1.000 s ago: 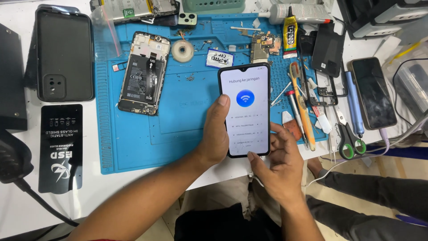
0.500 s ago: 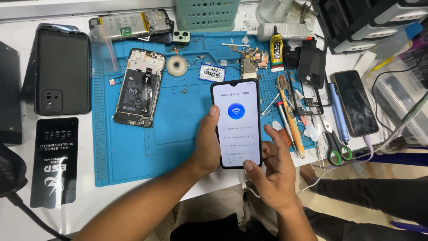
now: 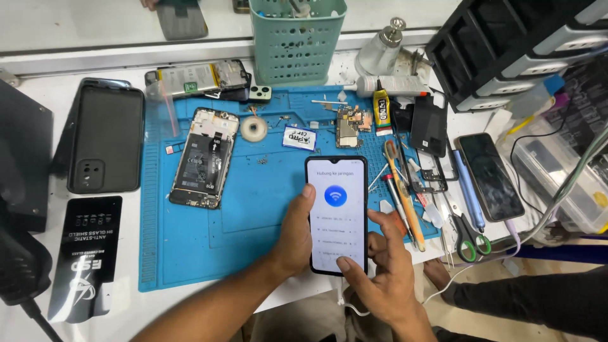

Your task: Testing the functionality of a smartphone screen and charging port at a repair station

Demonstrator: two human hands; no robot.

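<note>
Right now the left hand (image 3: 292, 235) is wrapped around a lit smartphone (image 3: 336, 214), held upright above the near edge of the blue repair mat (image 3: 253, 209). The right hand (image 3: 380, 272) is loose-fingered, its thumb pressing the lower screen. At ten o'clock lies an opened phone body (image 3: 202, 158); at three o'clock, screwdrivers (image 3: 402, 190) and scissors (image 3: 465, 231); at twelve, a green basket (image 3: 297, 41).
</note>
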